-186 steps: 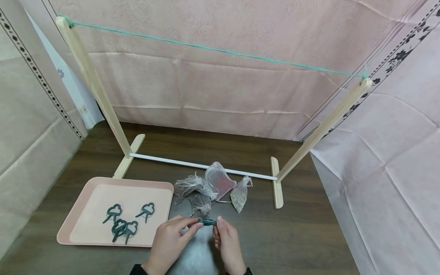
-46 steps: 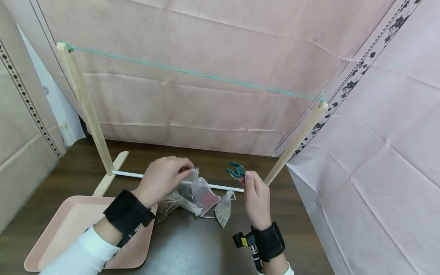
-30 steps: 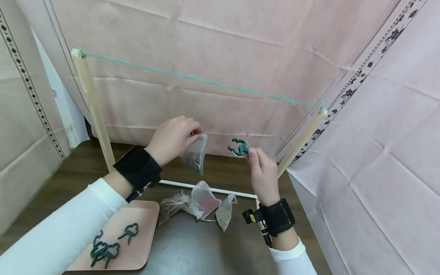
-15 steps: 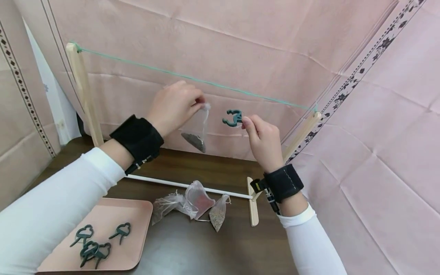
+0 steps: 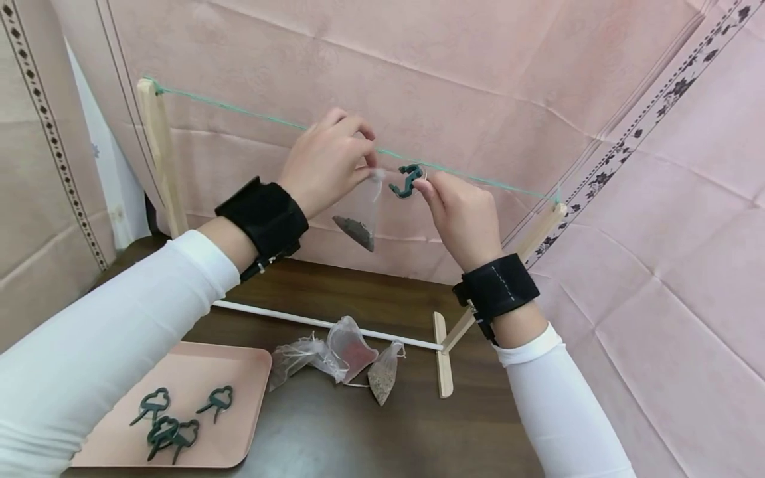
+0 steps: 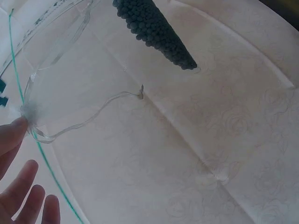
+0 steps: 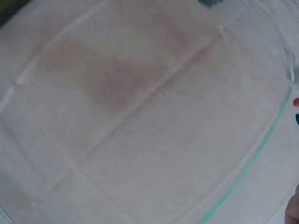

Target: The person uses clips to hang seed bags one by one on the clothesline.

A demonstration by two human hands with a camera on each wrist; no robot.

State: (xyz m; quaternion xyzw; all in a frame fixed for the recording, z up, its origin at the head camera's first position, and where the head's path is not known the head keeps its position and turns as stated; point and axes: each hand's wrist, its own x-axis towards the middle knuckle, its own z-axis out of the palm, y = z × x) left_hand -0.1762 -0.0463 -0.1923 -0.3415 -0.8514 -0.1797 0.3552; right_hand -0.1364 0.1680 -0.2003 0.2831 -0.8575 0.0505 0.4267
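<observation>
A sheer drawstring bag (image 5: 355, 232) with dark granules in its bottom hangs from my left hand (image 5: 330, 162), whose thumb and finger pinch its gathered top. The left wrist view shows the granules (image 6: 156, 35), a loose drawstring (image 6: 93, 114) and the other fingers spread apart. Just right of the bag, my right hand (image 5: 469, 216) grips a dark green spring clip (image 5: 406, 181) by its handles, its mouth spread and facing the bag. Both hands are up at the green string (image 5: 221, 104), and the bag's top overlaps it in the left wrist view.
Wooden posts (image 5: 160, 153) hold the string, joined below by a white rod (image 5: 269, 313). More sheer bags (image 5: 352, 352) lie on the table by the rod. A pink tray (image 5: 251, 398) at front left holds several green clips (image 5: 218, 398). Patterned cloth (image 5: 448, 79) hangs behind.
My left hand picked up the bag of dark granules from the pile and raised it to the string. My right hand rose with the clip, and the two hands have come closer together.
</observation>
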